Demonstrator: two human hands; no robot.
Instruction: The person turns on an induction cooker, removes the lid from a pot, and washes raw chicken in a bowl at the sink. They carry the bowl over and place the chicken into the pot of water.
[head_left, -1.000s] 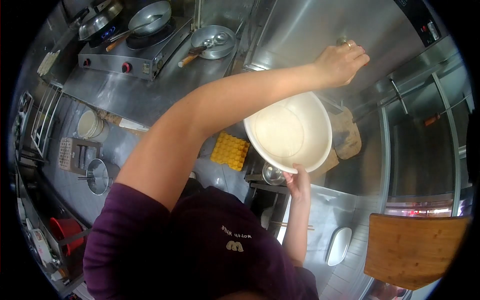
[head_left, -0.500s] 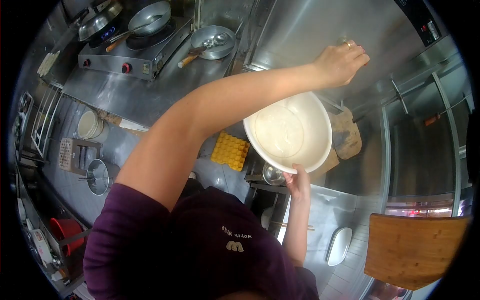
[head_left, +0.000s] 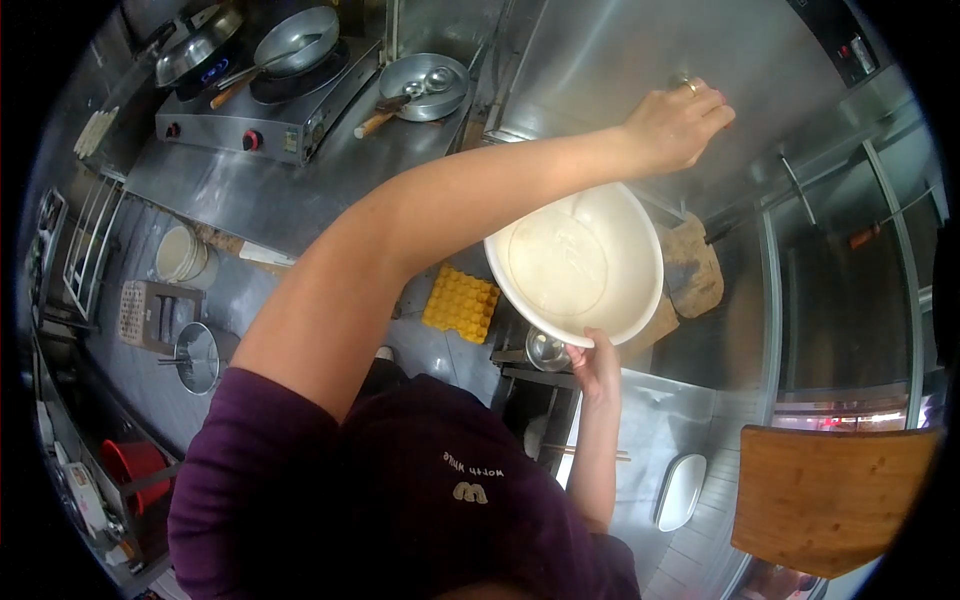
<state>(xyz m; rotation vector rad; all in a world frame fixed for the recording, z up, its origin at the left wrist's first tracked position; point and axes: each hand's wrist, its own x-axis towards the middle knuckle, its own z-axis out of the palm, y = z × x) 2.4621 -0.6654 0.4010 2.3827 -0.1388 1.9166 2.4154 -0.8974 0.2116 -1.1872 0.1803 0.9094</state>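
A large white bowl [head_left: 640,285] tilts in front of me, with a circular outline and a shiny, wet-looking base inside. My right hand [head_left: 597,367] grips its near rim, thumb over the edge and fingers underneath. Above the bowl, my left arm reaches across from the left and hides part of the far rim. My left hand [head_left: 680,128] is closed, fingers curled, in front of a steel panel [head_left: 600,70]. Whatever it may hold is hidden. A small metal bowl [head_left: 546,348] sits just below the white one.
A stove [head_left: 290,120] with pans stands at the upper left, beside a metal pan [head_left: 425,85] holding utensils. Yellow egg trays [head_left: 460,303] lie lower down. On the right are wooden boards [head_left: 692,270], a wooden panel [head_left: 830,500] and a white tray [head_left: 681,492].
Both hands and the white bowl stay almost in place. The closed left hand shifts very slightly, and the view moves a little.
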